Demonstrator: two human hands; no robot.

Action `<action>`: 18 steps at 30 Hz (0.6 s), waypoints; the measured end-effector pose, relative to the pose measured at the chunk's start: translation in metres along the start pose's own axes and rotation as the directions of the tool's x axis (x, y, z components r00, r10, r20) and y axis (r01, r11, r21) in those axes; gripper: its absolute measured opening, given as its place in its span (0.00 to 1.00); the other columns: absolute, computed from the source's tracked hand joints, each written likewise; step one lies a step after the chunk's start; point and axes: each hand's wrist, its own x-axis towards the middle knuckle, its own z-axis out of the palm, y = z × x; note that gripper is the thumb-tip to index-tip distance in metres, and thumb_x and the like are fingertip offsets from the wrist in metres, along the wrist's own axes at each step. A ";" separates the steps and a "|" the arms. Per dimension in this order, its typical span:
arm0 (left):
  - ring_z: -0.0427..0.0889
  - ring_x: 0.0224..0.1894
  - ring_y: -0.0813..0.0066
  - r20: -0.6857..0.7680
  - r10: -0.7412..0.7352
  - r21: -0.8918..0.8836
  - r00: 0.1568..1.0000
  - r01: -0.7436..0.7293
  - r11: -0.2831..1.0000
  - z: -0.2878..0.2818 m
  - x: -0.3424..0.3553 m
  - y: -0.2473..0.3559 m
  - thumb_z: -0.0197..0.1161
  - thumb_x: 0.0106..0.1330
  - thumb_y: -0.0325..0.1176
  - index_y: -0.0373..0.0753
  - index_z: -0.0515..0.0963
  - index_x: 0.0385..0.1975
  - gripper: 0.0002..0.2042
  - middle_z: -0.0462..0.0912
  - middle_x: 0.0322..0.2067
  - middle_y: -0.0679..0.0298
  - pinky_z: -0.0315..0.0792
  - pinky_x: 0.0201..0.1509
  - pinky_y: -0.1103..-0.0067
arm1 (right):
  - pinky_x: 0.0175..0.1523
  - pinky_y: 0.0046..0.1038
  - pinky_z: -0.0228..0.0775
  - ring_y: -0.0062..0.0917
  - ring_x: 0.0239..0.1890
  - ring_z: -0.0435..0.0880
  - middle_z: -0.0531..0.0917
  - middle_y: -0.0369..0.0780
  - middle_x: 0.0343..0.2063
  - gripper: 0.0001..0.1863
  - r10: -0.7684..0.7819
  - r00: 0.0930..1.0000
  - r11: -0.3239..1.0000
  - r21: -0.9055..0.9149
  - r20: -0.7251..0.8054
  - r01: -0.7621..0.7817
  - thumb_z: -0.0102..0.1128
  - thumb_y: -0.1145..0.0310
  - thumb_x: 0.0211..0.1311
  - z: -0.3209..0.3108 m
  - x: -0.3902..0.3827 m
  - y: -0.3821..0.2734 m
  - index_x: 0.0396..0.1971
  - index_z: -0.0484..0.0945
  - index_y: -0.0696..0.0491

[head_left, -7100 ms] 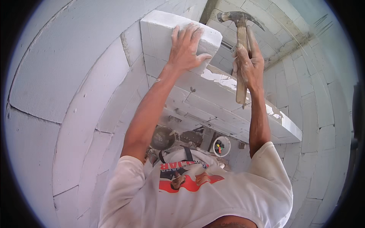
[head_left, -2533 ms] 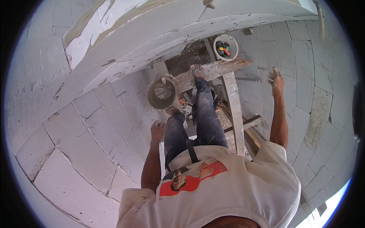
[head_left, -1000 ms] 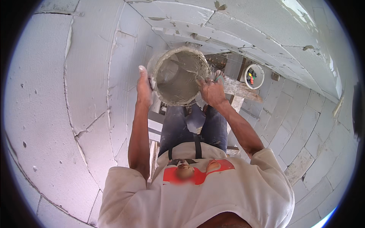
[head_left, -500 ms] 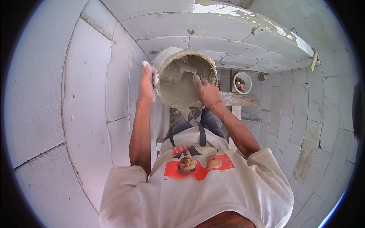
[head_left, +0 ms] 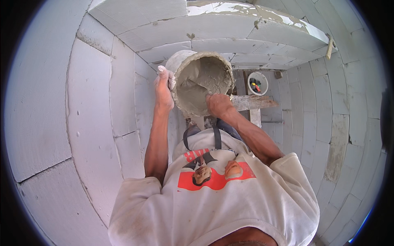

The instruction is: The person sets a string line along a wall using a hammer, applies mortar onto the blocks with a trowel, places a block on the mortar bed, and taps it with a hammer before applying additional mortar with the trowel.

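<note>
A pale bucket (head_left: 180, 61) is tipped so its mortar-crusted mouth faces me. Wet grey mortar (head_left: 193, 92) lies inside, thick along the wall. My left hand (head_left: 164, 88) grips the bucket's left side at the rim, thumb pointing up. At the lower right of the mouth, my right hand (head_left: 220, 105) is closed in a fist around what looks like a trowel. Its handle is hidden by the fingers, and the mortar covers most of its blade.
Pale block walls stand close on the left (head_left: 90, 106) and right (head_left: 320, 119). Ahead is a block ledge (head_left: 221, 26) with mortar on top. A small white bucket (head_left: 264, 84) with coloured items sits beyond a wooden plank (head_left: 254, 102).
My right hand has moved down and slightly left, toward the bucket's near rim. The mortar surface has shifted. My left hand keeps its hold on the bucket.
</note>
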 end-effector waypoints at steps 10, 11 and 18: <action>0.64 0.22 0.85 0.085 -0.200 0.035 0.976 0.197 0.980 0.015 0.003 -0.012 0.46 0.75 0.68 0.44 0.72 0.23 0.32 0.69 0.20 0.74 0.58 0.26 0.82 | 0.23 0.27 0.71 0.19 0.18 0.78 0.82 0.35 0.25 0.22 -0.137 0.934 0.239 0.926 0.330 -0.292 0.76 0.65 0.59 0.019 -0.034 0.041 0.50 0.80 0.56; 0.65 0.22 0.85 0.089 -0.228 0.020 0.969 0.227 0.974 0.016 0.001 -0.010 0.43 0.75 0.70 0.44 0.72 0.23 0.33 0.70 0.20 0.73 0.58 0.27 0.82 | 0.21 0.25 0.68 0.17 0.17 0.76 0.80 0.33 0.23 0.19 -0.207 0.912 0.025 0.934 0.354 -0.357 0.74 0.66 0.61 0.031 -0.037 0.043 0.49 0.79 0.55; 0.71 0.26 0.74 -0.082 -0.312 -0.202 0.947 0.290 0.935 0.012 0.000 -0.004 0.37 0.71 0.76 0.39 0.72 0.29 0.39 0.75 0.22 0.67 0.67 0.33 0.77 | 0.18 0.21 0.61 0.12 0.15 0.71 0.76 0.30 0.20 0.12 -0.188 0.942 0.051 0.961 0.278 -0.273 0.73 0.70 0.60 0.010 -0.052 0.052 0.39 0.79 0.53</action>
